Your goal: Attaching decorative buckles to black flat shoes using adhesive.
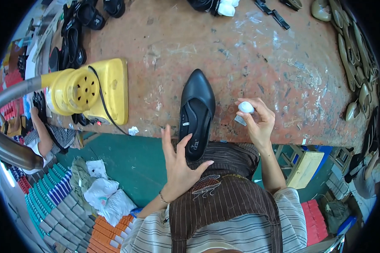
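A black pointed-toe pump [197,86] lies at the table's front edge with its toe pointing away from me and its heel end over the edge. My left hand [178,162] is beside the heel with its fingers spread; one fingertip overlaps the shoe's left rim, and I cannot tell whether it touches. To the right of the shoe, my right hand [261,122] is closed around a small bottle [245,107] with a round white top. Part of its clear body shows below the fingers.
A yellow machine [109,90] with a black cord stands at the left. Black shoes [74,44] lie behind it, and beige flats [352,55] line the right edge. Black straps [274,14] lie at the far side. White bags [107,196] sit on the floor; another person's arm [42,130] shows at far left.
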Demonstrator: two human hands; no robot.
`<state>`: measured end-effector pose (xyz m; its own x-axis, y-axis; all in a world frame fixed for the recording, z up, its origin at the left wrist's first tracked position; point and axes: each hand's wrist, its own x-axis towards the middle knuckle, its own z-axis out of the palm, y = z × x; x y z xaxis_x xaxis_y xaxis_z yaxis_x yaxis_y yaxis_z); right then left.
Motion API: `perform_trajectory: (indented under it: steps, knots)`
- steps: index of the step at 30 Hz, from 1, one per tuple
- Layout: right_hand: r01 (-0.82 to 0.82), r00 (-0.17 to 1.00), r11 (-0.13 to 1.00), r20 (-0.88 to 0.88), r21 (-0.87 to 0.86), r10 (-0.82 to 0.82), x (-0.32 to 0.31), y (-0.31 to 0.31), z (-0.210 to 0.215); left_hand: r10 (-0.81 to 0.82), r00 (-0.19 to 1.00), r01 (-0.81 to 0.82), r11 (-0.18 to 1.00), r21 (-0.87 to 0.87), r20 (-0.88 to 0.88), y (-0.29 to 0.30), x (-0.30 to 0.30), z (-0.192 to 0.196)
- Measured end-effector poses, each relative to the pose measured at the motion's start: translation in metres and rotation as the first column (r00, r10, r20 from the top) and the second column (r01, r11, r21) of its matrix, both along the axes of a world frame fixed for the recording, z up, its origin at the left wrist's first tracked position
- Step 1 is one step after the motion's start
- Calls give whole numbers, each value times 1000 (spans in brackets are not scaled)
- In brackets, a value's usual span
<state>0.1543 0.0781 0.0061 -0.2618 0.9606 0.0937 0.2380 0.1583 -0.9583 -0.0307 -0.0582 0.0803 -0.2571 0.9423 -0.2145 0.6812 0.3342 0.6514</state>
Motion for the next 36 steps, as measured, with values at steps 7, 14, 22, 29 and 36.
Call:
perform_trajectory:
  steps: [7, 14, 22, 29, 36]
  knots:
    - [-66, 991, 994, 124, 91, 55, -21, -1, 9, 384, -250, -436, 775, -457, 889, 57, 2, -35]
    - [-137, 969, 988, 217, 66, 120, -31, 10, 9, 67, -363, -586, 760, -283, 929, 81, 19, -92]
    - [-297, 911, 937, 349, 184, 220, -45, 27, 6, 38, -344, -564, 791, -239, 938, 79, 16, -99]
    - [-361, 863, 917, 435, 173, 258, -50, 32, 7, 38, -355, -596, 760, -258, 934, 78, 20, -101]
    - [-384, 838, 908, 477, 170, 265, -51, 33, 10, 67, -320, -596, 761, -256, 945, 79, 21, -99]
